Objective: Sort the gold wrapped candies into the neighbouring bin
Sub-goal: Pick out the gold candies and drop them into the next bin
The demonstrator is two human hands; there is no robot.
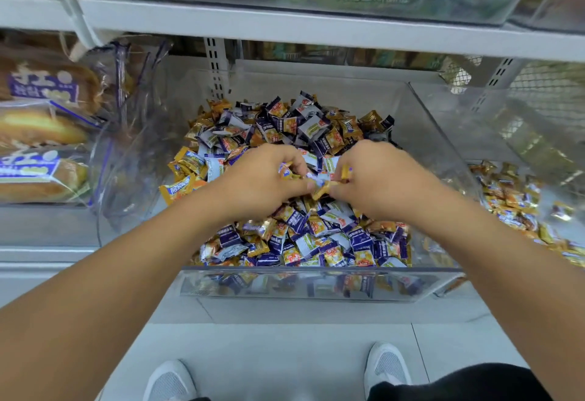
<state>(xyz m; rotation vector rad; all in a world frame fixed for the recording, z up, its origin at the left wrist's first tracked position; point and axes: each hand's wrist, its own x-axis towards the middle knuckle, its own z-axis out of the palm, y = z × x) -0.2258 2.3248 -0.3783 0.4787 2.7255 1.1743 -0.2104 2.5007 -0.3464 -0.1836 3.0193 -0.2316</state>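
Both hands are working in the clear bin (316, 283) of mixed candies. The left hand (262, 179) and right hand (380, 176) are each pinching gold wrapped candies (323, 190) in a curled grip. Risk: slick wrappers sliding loose, or purple pieces (296, 222) riding along. Gold foil is glinting among purple and white. Right of the grip, the neighbouring bin (519, 201) is holding gold pieces.

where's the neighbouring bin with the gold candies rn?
Head view, right side: the neighbouring bin sits directly right of the mixed candy bin, sharing its clear wall, with gold candies piled inside beyond the right hand.
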